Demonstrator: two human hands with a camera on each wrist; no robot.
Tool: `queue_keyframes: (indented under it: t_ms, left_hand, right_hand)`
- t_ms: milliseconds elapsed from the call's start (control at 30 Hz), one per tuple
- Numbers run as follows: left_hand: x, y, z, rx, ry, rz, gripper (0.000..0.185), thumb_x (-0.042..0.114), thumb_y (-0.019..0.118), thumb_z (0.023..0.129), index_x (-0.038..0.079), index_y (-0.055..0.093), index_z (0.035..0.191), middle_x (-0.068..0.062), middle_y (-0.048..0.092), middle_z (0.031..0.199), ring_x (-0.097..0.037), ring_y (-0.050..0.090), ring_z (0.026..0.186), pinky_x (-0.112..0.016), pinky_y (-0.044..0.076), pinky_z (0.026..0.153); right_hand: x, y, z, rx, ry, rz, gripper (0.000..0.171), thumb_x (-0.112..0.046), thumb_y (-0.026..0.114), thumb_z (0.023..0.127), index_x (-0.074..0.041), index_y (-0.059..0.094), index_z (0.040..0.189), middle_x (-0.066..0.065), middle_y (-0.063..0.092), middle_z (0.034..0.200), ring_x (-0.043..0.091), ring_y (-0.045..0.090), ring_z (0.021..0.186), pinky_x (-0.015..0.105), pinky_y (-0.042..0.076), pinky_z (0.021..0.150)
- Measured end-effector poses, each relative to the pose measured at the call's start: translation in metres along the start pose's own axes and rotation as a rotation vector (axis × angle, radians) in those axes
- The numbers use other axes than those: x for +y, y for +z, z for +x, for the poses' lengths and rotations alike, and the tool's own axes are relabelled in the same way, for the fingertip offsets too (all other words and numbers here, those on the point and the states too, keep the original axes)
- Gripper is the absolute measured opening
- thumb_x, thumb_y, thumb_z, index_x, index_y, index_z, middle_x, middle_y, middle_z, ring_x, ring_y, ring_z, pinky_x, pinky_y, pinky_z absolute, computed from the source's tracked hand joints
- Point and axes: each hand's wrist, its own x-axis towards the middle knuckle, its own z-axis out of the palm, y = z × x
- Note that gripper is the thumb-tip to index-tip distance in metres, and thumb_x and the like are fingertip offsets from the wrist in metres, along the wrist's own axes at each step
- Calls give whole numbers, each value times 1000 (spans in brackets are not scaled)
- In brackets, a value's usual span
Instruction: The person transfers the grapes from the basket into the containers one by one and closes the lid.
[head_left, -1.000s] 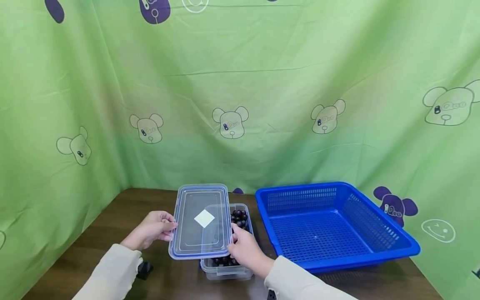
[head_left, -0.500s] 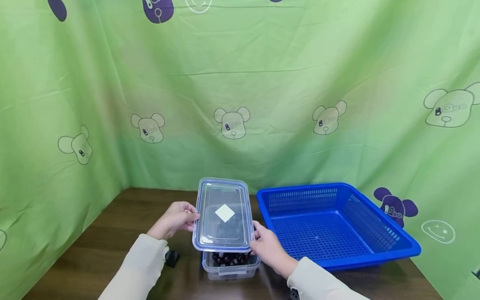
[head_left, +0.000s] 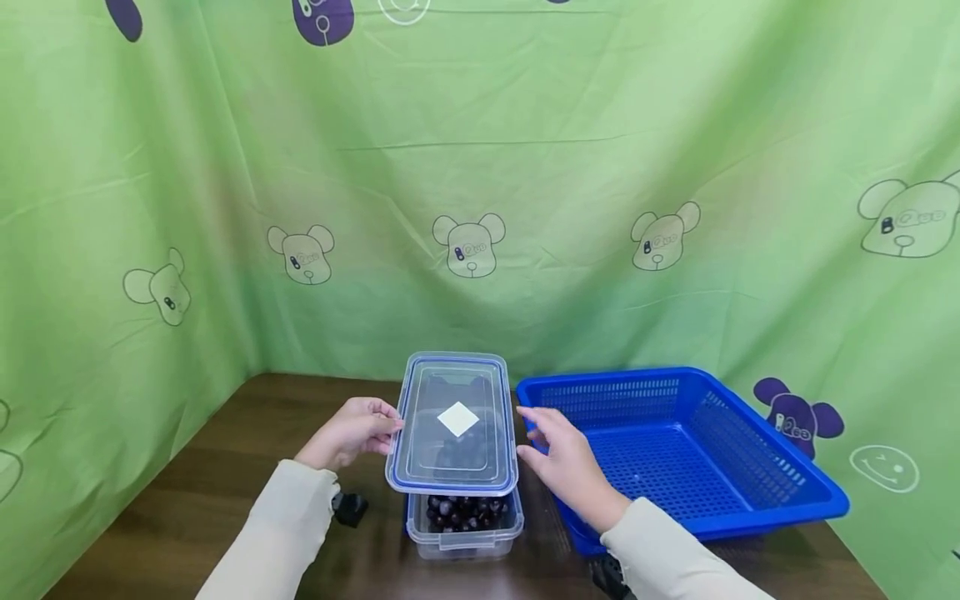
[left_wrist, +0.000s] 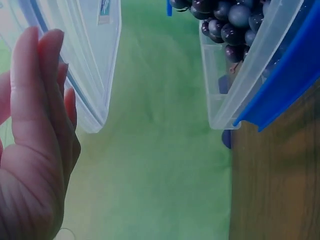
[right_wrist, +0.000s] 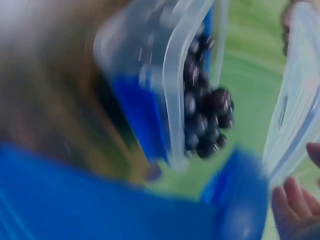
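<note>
A clear plastic lid (head_left: 453,425) with a blue seal and a white square sticker hovers just above a clear container (head_left: 465,523) full of dark grapes (head_left: 461,508). My left hand (head_left: 384,427) grips the lid's left edge. My right hand (head_left: 536,435) is open, a little off the lid's right edge, over the near left corner of the blue basket (head_left: 750,454). In the left wrist view my fingers (left_wrist: 40,95) lie along the lid (left_wrist: 87,60), and the container (left_wrist: 235,75) is apart from it. The right wrist view is blurred, showing grapes (right_wrist: 202,117), the lid (right_wrist: 300,107) and fingertips (right_wrist: 292,202).
The blue perforated basket stands to the right of the container on the dark wooden table (head_left: 225,467). A green printed cloth (head_left: 480,167) hangs close behind and on both sides. A small black device (head_left: 349,507) sits at my left wrist.
The lid has moved right, from the container's left side to directly over it. My right hand has let go of the lid and drawn right toward the basket.
</note>
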Motion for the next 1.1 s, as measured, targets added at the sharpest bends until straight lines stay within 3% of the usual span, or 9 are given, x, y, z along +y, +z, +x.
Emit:
queue_keyframes:
  t_ms: [100, 200, 400, 533, 600, 767, 833, 933, 1100]
  left_hand:
    - [5, -5, -4, -37, 20, -2, 7, -8, 56, 88, -3, 59, 83, 0, 59, 62, -6, 55, 50, -18, 51, 50]
    - [9, -8, -9, -60, 33, -12, 10, -8, 55, 87, -1, 59, 82, 0, 60, 63, -6, 56, 51, -18, 52, 51]
    - [18, -11, -16, -97, 44, -29, 12, -9, 54, 88, -1, 61, 82, 0, 63, 64, -6, 58, 52, -19, 53, 53]
    - [22, -9, -18, -110, 48, -37, 13, -8, 55, 88, 0, 61, 81, 0, 63, 64, -6, 58, 52, -19, 53, 54]
    - [23, -9, -18, -116, 48, -42, 15, -7, 55, 88, 3, 62, 80, 1, 63, 64, -6, 58, 52, -19, 52, 53]
    - [24, -7, -18, -144, 53, -69, 19, -5, 53, 89, 7, 64, 78, 1, 64, 65, -5, 59, 53, -17, 51, 52]
    - [24, -7, -18, -143, 48, -76, 20, -2, 52, 90, 8, 64, 78, 2, 64, 66, -5, 59, 53, -17, 51, 52]
    - [24, -3, -18, -105, 44, -32, 16, 5, 53, 93, 5, 65, 83, 2, 64, 67, -6, 59, 54, -18, 51, 51]
    - [24, 9, -17, 49, 91, 134, 27, 13, 50, 96, -7, 60, 111, -8, 65, 88, -13, 62, 66, -27, 54, 58]
  right_hand:
    - [4, -1, 7, 81, -307, -156, 51, 12, 79, 68, 8, 63, 116, 21, 61, 115, 33, 62, 101, 41, 55, 78]
    - [8, -2, 12, 111, -464, -197, 51, 11, 82, 65, 7, 64, 112, 24, 61, 117, 36, 59, 108, 44, 54, 81]
    - [10, -3, 15, 62, -523, -171, 46, 12, 81, 63, 5, 68, 107, 24, 60, 120, 37, 58, 110, 46, 54, 81]
    - [10, -4, 19, 113, -605, -145, 40, 13, 79, 63, 3, 70, 100, 21, 64, 112, 35, 61, 103, 39, 54, 83]
    - [11, -4, 22, 161, -671, -129, 20, 3, 76, 77, 2, 71, 96, 20, 65, 107, 34, 62, 99, 33, 52, 87]
    - [8, -6, 26, 234, -773, -92, 13, -9, 64, 91, 2, 71, 92, 20, 67, 103, 35, 63, 94, 26, 46, 96]
    - [6, -6, 26, 253, -772, -71, 12, -8, 66, 89, 3, 71, 92, 20, 68, 101, 36, 64, 93, 25, 47, 95]
    - [4, -7, 28, 292, -742, -48, 38, -26, 52, 100, 5, 70, 90, 19, 69, 96, 36, 66, 88, 24, 48, 92]
    - [2, -11, 31, 364, -669, -59, 42, -34, 55, 95, 5, 69, 90, 15, 70, 89, 28, 68, 78, 23, 53, 78]
